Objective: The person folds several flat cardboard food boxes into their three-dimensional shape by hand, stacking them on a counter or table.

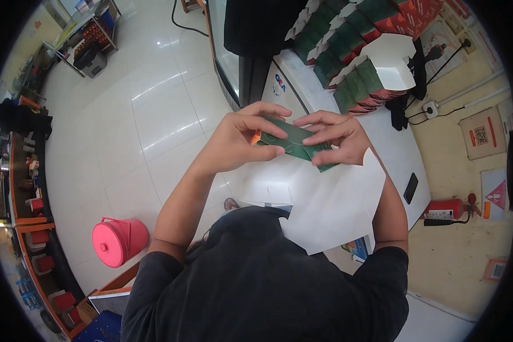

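Note:
Between my two hands is a partly folded cardboard box [293,138] with a green printed outside. Its wide white panel [336,202] hangs toward my chest and over my right forearm. My left hand [239,137] grips the box's left end, thumb on the near edge and fingers over the green face. At the other end, my right hand [342,139] holds it with bent fingers on top and thumb along the near side. A bit of orange-red print shows beside my left palm. The underside of the box is hidden.
Nested green and red boxes [347,51] stand in rows at the far right, with one white-lined open box [390,62] nearest. A white worktop [402,151] bears a black phone [411,188]. A fire extinguisher [443,210] is by the wall. On the floor at left stands a pink lidded bucket [117,242].

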Demonstrator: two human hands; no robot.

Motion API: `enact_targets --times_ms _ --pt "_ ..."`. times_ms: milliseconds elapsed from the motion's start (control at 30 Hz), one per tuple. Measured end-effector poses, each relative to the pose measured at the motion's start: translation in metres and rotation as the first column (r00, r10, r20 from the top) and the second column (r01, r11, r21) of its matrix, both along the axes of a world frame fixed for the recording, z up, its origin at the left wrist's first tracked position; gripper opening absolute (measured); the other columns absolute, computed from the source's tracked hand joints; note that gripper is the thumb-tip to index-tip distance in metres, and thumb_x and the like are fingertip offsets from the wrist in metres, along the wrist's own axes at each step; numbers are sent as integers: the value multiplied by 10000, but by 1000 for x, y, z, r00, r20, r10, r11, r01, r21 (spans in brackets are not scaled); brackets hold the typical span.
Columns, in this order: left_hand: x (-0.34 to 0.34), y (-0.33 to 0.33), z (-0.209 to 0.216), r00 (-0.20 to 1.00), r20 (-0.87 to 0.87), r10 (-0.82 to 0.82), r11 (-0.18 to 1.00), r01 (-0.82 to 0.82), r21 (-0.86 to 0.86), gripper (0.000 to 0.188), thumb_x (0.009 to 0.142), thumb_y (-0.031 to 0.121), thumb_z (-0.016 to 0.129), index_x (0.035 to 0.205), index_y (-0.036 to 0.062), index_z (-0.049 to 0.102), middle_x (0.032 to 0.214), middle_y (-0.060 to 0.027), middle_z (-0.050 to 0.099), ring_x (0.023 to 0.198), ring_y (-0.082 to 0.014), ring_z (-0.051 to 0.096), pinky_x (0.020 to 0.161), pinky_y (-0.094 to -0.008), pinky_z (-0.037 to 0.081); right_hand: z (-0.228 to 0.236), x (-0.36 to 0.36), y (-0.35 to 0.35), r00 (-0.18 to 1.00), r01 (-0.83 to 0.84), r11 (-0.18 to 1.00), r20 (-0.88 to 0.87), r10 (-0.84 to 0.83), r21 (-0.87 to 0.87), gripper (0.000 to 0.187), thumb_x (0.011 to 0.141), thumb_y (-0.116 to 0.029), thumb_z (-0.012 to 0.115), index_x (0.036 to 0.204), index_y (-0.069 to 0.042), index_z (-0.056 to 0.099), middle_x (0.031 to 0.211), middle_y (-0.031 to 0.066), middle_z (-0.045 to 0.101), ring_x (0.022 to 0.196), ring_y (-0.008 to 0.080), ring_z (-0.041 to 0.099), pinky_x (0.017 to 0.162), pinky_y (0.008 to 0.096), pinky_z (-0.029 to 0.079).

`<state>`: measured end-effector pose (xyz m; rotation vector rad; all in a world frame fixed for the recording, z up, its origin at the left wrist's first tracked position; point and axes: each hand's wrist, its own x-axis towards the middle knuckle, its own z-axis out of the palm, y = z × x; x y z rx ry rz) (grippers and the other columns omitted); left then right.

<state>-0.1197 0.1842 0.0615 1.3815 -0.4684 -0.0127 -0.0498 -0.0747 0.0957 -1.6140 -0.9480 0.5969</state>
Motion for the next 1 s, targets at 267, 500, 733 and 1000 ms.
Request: enact_targets --times_ms 267,500,733,1000 --pt "11 2 -3 999 -38 -37 999 37 -18 246 701 -40 799 932 38 762 1271 -152 586 1167 -249 580 1041 -386 423 15 17 -5 945 -320 947 -67 321 29 698 534 -106 933 1196 -128 713 1466 189 459 1315 297 503 1028 369 457" --pt "8 -2 -7 999 -34 -41 999 41 -11 241 683 -24 808 913 30 762 1284 -157 580 1209 -265 554 1052 -383 418 9 18 -4 931 -266 947 208 301 -183 728 529 -317 935 1202 -150 713 1491 244 415 1348 386 456 1058 398 408" --pt "6 -4 -9 998 -52 -31 995 36 97 244 678 -11 810 915 19 761 1293 -162 575 1223 -268 546 1050 -378 423 -5 23 -2 882 -311 941 329 337 -131 508 520 -222 952 997 -166 786 1444 179 491 1283 329 529 997 392 489" --pt "14 -10 -2 1000 -7 5 999 -4 40 238 672 5 836 897 27 760 1306 -149 564 1199 -243 549 1034 -372 434 -10 13 4 848 -72 997 524 76 -30 443 495 -185 958 907 -148 798 1391 143 547 1046 251 628 830 346 535"
